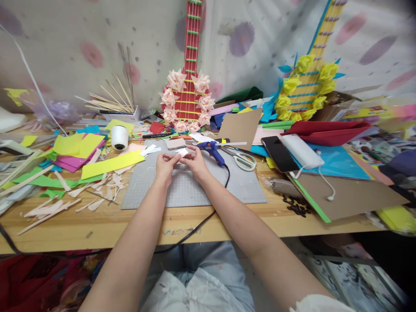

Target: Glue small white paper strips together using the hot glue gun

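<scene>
My left hand (165, 167) and my right hand (196, 162) meet over the grey cutting mat (195, 190), both pinching one small pale pink piece of paper (182, 152) between the fingertips. A blue glue gun (212, 151) lies just right of my right hand, its black cord running off the table's front edge. Scissors (242, 159) rest beyond the glue gun. A small stack of brown card pieces (176, 143) sits just behind my hands.
A red paper guitar with pink flowers (188, 93) and a yellow-flowered one (307, 89) lean on the wall. Coloured paper sheets (81, 149), white thread spool (119, 137) and paper scraps lie left. A phone (280, 154), power bank (300, 151) and cardboard (347, 195) lie right.
</scene>
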`<control>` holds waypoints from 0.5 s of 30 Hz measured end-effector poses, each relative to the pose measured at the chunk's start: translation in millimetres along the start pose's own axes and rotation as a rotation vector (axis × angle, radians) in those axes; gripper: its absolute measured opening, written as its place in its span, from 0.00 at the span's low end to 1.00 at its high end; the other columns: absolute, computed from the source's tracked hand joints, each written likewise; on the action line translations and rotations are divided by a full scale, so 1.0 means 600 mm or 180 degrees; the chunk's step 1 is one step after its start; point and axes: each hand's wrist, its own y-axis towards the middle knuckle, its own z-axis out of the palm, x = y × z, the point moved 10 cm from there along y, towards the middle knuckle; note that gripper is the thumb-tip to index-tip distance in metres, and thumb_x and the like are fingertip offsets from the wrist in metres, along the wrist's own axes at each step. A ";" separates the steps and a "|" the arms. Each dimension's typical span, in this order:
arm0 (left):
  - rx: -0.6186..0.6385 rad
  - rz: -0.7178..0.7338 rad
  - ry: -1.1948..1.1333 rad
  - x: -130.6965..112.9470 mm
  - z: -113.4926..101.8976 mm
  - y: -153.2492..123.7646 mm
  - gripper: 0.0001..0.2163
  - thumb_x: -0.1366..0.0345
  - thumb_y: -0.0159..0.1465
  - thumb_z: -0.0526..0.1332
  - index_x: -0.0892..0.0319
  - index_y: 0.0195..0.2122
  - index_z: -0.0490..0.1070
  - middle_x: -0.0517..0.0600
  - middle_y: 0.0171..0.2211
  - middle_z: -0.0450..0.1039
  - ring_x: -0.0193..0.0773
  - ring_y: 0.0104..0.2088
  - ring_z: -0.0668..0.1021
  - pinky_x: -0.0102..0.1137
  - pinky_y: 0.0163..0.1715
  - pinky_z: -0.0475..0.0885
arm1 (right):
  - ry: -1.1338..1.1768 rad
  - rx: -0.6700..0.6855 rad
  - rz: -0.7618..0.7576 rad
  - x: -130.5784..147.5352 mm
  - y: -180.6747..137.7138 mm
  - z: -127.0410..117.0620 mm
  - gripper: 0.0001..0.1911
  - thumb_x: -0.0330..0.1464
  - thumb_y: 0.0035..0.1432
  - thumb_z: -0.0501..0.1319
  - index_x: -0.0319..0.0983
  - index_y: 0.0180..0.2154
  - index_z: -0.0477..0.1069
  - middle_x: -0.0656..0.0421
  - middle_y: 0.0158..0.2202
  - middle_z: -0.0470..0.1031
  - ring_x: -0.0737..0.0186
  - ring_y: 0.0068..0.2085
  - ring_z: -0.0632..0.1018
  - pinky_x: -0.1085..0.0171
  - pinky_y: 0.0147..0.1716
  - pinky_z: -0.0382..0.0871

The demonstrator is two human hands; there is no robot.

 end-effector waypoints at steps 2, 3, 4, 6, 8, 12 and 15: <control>0.0009 -0.0003 0.0031 0.001 -0.001 0.000 0.21 0.69 0.39 0.68 0.58 0.29 0.55 0.40 0.19 0.68 0.28 0.21 0.73 0.25 0.28 0.66 | -0.0038 -0.0039 -0.0008 0.000 0.000 -0.002 0.29 0.27 0.33 0.66 0.41 0.39 0.57 0.69 0.23 0.68 0.69 0.27 0.72 0.64 0.36 0.67; 0.0017 -0.0018 0.0051 0.002 -0.002 0.000 0.21 0.69 0.39 0.68 0.59 0.29 0.56 0.40 0.19 0.68 0.28 0.21 0.73 0.25 0.27 0.66 | -0.0029 -0.0047 -0.0012 -0.001 0.000 -0.003 0.29 0.27 0.33 0.66 0.41 0.39 0.57 0.69 0.23 0.69 0.69 0.27 0.72 0.64 0.36 0.66; 0.0026 -0.0036 0.0072 0.004 -0.001 0.000 0.21 0.69 0.39 0.68 0.59 0.30 0.57 0.40 0.20 0.68 0.28 0.21 0.73 0.25 0.27 0.66 | -0.0004 -0.0050 -0.0015 -0.002 0.001 -0.004 0.29 0.27 0.33 0.66 0.41 0.39 0.57 0.69 0.24 0.69 0.69 0.28 0.72 0.64 0.36 0.66; 0.0047 -0.0073 0.0102 0.005 -0.001 -0.001 0.21 0.69 0.40 0.68 0.59 0.32 0.58 0.41 0.21 0.70 0.28 0.21 0.73 0.25 0.26 0.66 | 0.0066 -0.0043 -0.0015 -0.004 0.002 -0.004 0.29 0.27 0.33 0.66 0.41 0.39 0.57 0.68 0.25 0.70 0.69 0.28 0.73 0.64 0.36 0.66; 0.0055 -0.0098 0.0115 0.006 0.000 -0.002 0.21 0.69 0.40 0.68 0.59 0.32 0.57 0.41 0.21 0.70 0.28 0.21 0.74 0.25 0.25 0.66 | 0.0102 -0.0032 -0.0015 -0.006 0.002 -0.003 0.29 0.27 0.33 0.66 0.41 0.40 0.57 0.67 0.26 0.70 0.68 0.29 0.73 0.64 0.36 0.67; 0.0026 -0.0082 0.0128 0.005 -0.002 -0.002 0.21 0.69 0.40 0.67 0.58 0.31 0.56 0.42 0.20 0.70 0.29 0.21 0.74 0.25 0.27 0.67 | 0.0029 -0.0029 -0.0020 -0.004 0.003 -0.002 0.29 0.28 0.34 0.66 0.41 0.40 0.57 0.67 0.26 0.70 0.69 0.29 0.73 0.64 0.36 0.68; 0.0037 -0.0046 0.0269 0.003 -0.001 -0.003 0.21 0.68 0.40 0.67 0.58 0.31 0.56 0.43 0.22 0.72 0.30 0.22 0.74 0.26 0.27 0.66 | -0.0050 -0.0093 0.0024 -0.004 0.003 -0.005 0.28 0.32 0.37 0.66 0.41 0.41 0.56 0.67 0.27 0.70 0.69 0.28 0.73 0.64 0.33 0.69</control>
